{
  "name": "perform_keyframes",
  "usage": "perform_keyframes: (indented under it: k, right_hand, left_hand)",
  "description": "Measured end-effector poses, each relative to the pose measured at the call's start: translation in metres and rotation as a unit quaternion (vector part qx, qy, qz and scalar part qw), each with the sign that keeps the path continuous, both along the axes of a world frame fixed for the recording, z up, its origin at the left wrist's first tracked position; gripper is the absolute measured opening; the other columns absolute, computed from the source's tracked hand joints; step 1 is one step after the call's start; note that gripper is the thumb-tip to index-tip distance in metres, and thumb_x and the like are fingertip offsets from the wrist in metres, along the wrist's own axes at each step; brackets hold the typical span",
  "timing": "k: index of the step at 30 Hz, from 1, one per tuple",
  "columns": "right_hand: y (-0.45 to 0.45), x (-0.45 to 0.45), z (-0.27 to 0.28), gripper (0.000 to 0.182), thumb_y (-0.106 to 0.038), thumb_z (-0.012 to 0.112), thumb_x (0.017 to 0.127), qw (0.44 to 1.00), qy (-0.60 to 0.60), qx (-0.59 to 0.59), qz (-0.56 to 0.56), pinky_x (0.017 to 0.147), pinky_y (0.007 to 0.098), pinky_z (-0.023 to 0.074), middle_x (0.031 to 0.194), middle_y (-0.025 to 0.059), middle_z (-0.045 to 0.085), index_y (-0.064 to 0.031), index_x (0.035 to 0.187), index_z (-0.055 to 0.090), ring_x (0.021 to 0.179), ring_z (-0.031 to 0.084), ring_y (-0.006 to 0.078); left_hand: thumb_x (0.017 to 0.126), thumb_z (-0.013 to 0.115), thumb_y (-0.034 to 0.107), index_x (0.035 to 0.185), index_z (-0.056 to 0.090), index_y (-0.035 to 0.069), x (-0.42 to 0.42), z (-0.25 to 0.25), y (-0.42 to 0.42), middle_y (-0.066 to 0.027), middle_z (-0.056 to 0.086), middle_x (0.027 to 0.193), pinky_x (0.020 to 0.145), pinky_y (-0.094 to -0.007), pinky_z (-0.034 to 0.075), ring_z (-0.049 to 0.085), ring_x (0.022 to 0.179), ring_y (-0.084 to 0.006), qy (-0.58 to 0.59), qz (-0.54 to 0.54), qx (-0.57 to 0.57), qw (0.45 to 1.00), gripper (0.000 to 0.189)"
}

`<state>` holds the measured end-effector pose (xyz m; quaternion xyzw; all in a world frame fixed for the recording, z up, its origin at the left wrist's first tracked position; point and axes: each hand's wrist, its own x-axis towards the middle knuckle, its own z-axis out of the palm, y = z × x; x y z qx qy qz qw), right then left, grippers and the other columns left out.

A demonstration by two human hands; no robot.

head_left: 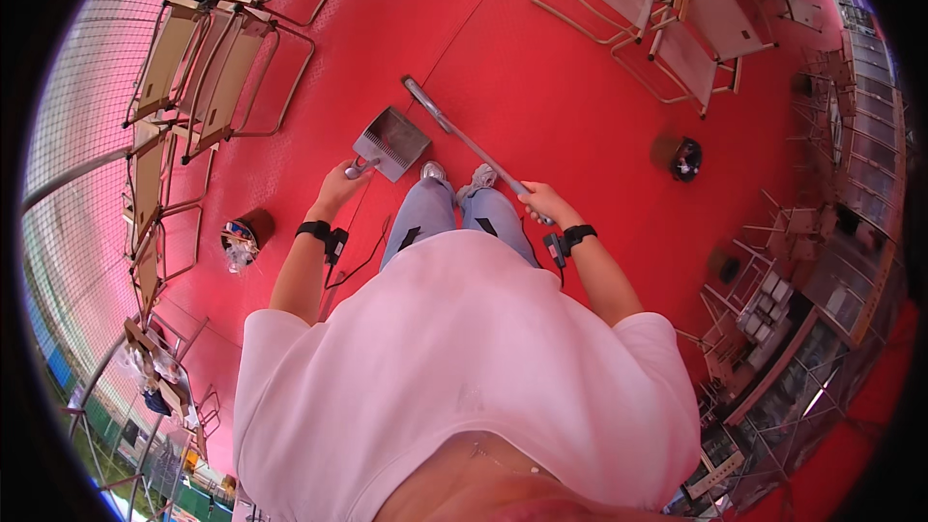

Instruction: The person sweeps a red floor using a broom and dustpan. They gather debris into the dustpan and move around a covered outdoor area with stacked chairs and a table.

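Note:
My left hand [344, 185] grips the handle of a grey dustpan [395, 141] that has a row of comb teeth. The pan is down at the red floor [565, 254], left of my shoes, and what lies in it is too unclear to name. In my right hand [544, 203] is the grey stick handle of a broom [471, 145]. It slants away to the upper left, and its narrow head [420, 98] rests beyond the dustpan, apart from it. Both wrists wear black straps with small devices and cables.
Folding chairs [239, 80] line the netted wall at left; more chairs [674, 29] stand at upper right. A bin full of rubbish [243, 235] is to my left, another bin [685, 158] to my right. Racks and counters [863, 217] run along the far right.

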<state>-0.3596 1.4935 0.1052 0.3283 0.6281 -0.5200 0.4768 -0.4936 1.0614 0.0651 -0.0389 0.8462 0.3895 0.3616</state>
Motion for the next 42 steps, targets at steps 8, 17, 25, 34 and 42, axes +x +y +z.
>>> perform_keyframes:
  k: [8, 17, 25, 34, 42]
  right_hand:
    - [0.063, 0.051, -0.013, 0.018, -0.021, 0.045, 0.091, 0.982, -0.022, 0.07, -0.175, 0.042, 0.0271, 0.0406, 0.065, 0.0035, 0.051, -0.0075, 0.104, 0.045, 0.049, 0.049, 0.0115]
    - [0.155, 0.088, -0.05, 0.014, -0.017, 0.046, 0.089, 0.852, -0.07, 0.012, -0.519, 0.038, 0.0215, 0.0365, 0.06, 0.0027, 0.046, -0.0082, 0.082, 0.039, 0.044, 0.043, 0.008]
    - [0.247, 0.042, -0.101, 0.014, -0.002, 0.05, 0.081, 0.772, 0.001, -0.055, -0.633, 0.037, 0.0223, 0.0374, 0.053, 0.0048, 0.043, -0.0052, 0.074, 0.038, 0.042, 0.045, 0.0113]
    - [0.165, -0.173, -0.1, 0.017, -0.01, 0.047, 0.077, 0.983, -0.007, 0.066, -0.169, 0.037, 0.0328, 0.0327, 0.048, 0.0075, 0.05, -0.0039, 0.062, 0.051, 0.041, 0.048, 0.0193]
    - [0.166, -0.293, -0.104, 0.01, -0.005, 0.052, 0.078, 0.975, 0.074, -0.063, -0.2, 0.039, 0.0274, 0.0373, 0.061, 0.0061, 0.052, -0.0027, 0.088, 0.049, 0.045, 0.048, 0.0134]
  left_hand:
    - [0.082, 0.054, 0.057, 0.091, 0.054, 0.01, 0.0, 0.053, 0.005, -0.003, 0.053, 0.075, 0.051, -0.0235, 0.041, 0.048, 0.058, -0.0099, -0.269, 0.077, 0.099, 0.955, 0.048]
    - [0.073, 0.069, 0.021, 0.065, 0.051, 0.01, -0.017, -0.026, -0.003, -0.0024, 0.054, 0.056, 0.048, -0.0271, 0.044, 0.053, 0.049, -0.0146, -0.47, 0.188, 0.048, 0.861, 0.022]
    - [0.064, 0.072, 0.017, 0.058, 0.057, 0.008, -0.035, -0.001, 0.055, -0.0031, 0.054, 0.056, 0.046, -0.0266, 0.035, 0.048, 0.049, -0.0134, -0.408, 0.06, -0.06, 0.909, 0.019]
    - [0.069, 0.057, 0.007, 0.068, 0.054, 0.001, -0.062, 0.048, 0.129, -0.0062, 0.054, 0.065, 0.056, -0.0282, 0.043, 0.052, 0.06, -0.0159, -0.341, 0.287, 0.121, 0.887, 0.006]
    - [0.068, 0.056, 0.002, 0.075, 0.05, 0.003, -0.135, 0.07, 0.187, -0.007, 0.05, 0.065, 0.054, -0.0288, 0.043, 0.049, 0.058, -0.0159, -0.312, 0.37, 0.194, 0.853, 0.008]
